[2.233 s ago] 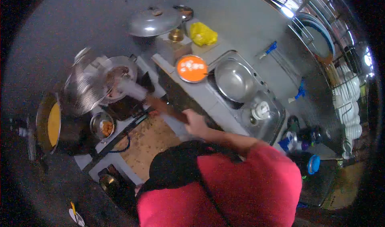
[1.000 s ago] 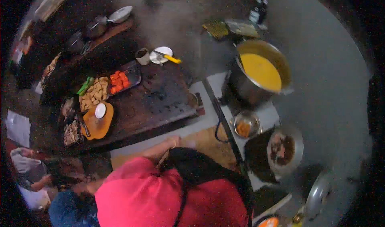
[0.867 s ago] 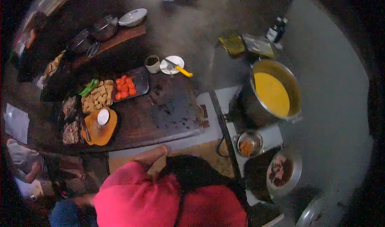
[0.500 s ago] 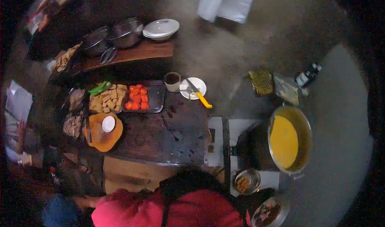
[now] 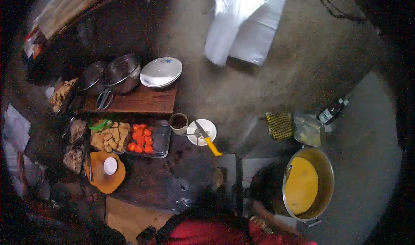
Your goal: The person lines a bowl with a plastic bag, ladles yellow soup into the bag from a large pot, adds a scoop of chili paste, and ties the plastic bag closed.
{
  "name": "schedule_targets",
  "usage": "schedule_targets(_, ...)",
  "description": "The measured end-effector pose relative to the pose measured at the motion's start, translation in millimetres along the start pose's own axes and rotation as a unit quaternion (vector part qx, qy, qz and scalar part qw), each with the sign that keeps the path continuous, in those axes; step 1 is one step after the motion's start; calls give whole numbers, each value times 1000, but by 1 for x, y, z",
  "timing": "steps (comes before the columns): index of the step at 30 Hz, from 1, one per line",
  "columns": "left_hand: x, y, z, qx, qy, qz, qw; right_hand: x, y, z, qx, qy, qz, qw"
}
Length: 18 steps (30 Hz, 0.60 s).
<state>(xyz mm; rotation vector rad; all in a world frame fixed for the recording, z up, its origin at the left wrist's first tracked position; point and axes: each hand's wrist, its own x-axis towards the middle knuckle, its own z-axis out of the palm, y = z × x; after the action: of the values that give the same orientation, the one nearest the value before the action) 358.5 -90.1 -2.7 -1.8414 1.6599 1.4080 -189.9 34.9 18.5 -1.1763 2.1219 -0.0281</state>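
Note:
At the lower edge, my pink-red clothing (image 5: 201, 233) and dark hair block much of the near side. My right hand (image 5: 269, 217) shows only as a dim, smeared shape beside the stove; its fingers cannot be made out. Closest to it is a large metal pot (image 5: 329, 186) of yellow liquid (image 5: 302, 186). My left hand is out of sight. On the dark table (image 5: 160, 180) a knife with a yellow handle (image 5: 212, 147) lies across a small white plate (image 5: 209, 137), next to a cup of dark liquid (image 5: 178, 123).
Trays hold tofu-like cubes (image 5: 113, 137) and red pieces (image 5: 141, 137). A small white bowl (image 5: 110, 166) sits on an orange board (image 5: 106, 186). Bowls (image 5: 161, 72) and scissors (image 5: 105, 99) rest on a wooden shelf (image 5: 142, 101). Bottles (image 5: 333, 112) stand behind the pot; plastic bags (image 5: 246, 28) hang on the wall.
The view has tilted up, so the table and pot sit lower in the picture. The small pan and the bowl near the stove have gone out of sight. My right arm now shows beside the pot.

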Motion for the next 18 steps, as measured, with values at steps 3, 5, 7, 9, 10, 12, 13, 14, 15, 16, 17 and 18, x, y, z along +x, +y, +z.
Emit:
schedule_targets(3,-2,61,-58,18,36,55,998,53,-129,-209,-71,407,-208,887)
schedule_targets(5,4,133,-111,52,134,113,983,54,-219,-315,-55,624,-360,692)
schedule_targets(7,15,206,-153,122,251,306,910,67,-279,-389,-88,717,-380,578)
schedule_targets(9,29,269,-174,100,174,400,894,87,-325,-439,-144,767,-349,519)
schedule_targets(10,29,299,-177,54,90,444,890,98,-341,-449,-156,788,-332,494)
schedule_targets(12,42,340,-169,-38,-86,493,865,104,-369,-451,-176,781,-310,513)
schedule_targets(13,39,361,-166,-59,-159,494,853,108,-379,-452,-190,766,-292,540)
schedule_targets(14,36,374,-163,-79,-234,489,837,116,-381,-450,-194,768,-288,539)
schedule_targets(15,47,380,-156,-77,-239,492,833,123,-380,-444,-208,773,-270,536)
schedule_targets(16,67,387,-148,-86,-256,515,814,130,-378,-439,-223,775,-252,535)
schedule_targets(17,79,389,-142,-95,-273,536,793,130,-378,-427,-211,765,-258,551)
schedule_targets(18,77,394,-143,-96,-282,534,791,132,-373,-413,-217,762,-253,555)
